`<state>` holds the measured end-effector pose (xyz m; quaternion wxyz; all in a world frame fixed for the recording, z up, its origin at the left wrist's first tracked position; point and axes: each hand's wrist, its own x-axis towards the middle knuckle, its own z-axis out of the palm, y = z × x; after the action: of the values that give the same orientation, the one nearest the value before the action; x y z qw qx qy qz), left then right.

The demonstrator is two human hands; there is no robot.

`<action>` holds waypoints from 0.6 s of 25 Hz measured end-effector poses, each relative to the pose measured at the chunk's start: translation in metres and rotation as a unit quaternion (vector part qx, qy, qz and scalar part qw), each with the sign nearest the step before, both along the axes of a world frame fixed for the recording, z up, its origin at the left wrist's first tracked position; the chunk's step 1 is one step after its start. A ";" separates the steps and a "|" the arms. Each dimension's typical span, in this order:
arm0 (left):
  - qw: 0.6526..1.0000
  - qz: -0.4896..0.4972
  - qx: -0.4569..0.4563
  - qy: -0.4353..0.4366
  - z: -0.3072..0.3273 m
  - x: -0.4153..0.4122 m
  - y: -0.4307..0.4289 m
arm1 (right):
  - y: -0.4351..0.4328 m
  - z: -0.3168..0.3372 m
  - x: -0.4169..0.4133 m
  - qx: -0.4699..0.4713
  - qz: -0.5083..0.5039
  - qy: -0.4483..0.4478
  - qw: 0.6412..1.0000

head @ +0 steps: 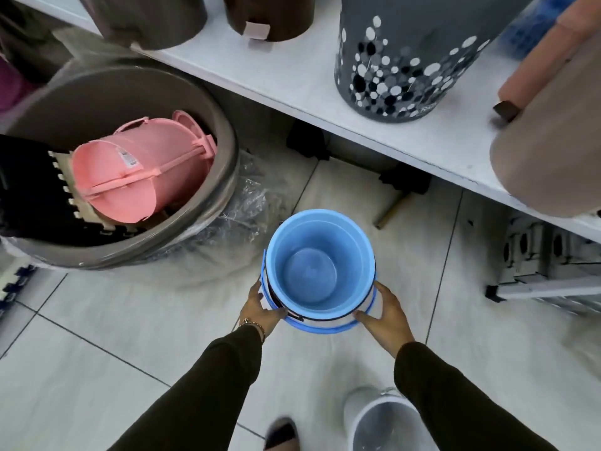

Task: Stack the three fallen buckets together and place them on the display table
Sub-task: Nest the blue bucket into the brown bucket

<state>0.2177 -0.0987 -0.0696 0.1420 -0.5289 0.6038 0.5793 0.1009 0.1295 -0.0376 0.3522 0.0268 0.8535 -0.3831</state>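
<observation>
A stack of blue buckets [318,271] stands upright over the tiled floor, mouth up, with nested blue rims showing at its near side and a dark handle around it. My left hand [261,307] grips the stack's left side and my right hand [387,312] grips its right side. The white display table [292,76] runs diagonally across the top, above and beyond the stack.
On the table stand a grey spotted bin [406,60], brown bins and a beige bin [549,151]. A big grey tub [224,131] with a pink bucket [140,170] sits at left. A clear white-rimmed bin [380,424] stands by my shoe [281,434].
</observation>
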 end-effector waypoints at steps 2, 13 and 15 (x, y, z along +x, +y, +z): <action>1.000 -0.015 -0.012 0.004 0.005 0.010 0.005 | 0.012 0.004 0.011 0.008 0.019 0.004 1.000; 0.992 -0.111 0.037 -0.051 0.008 0.090 0.156 | 0.171 -0.012 0.130 0.058 -0.007 -0.068 0.996; 0.984 -0.147 0.066 -0.078 -0.020 0.120 0.206 | 0.216 -0.043 0.165 0.118 -0.011 -0.083 0.989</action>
<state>0.3373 0.1073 -0.0896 0.3063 -0.4675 0.6226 0.5477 0.2654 0.3455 -0.0803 0.4117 0.1097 0.8602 -0.2801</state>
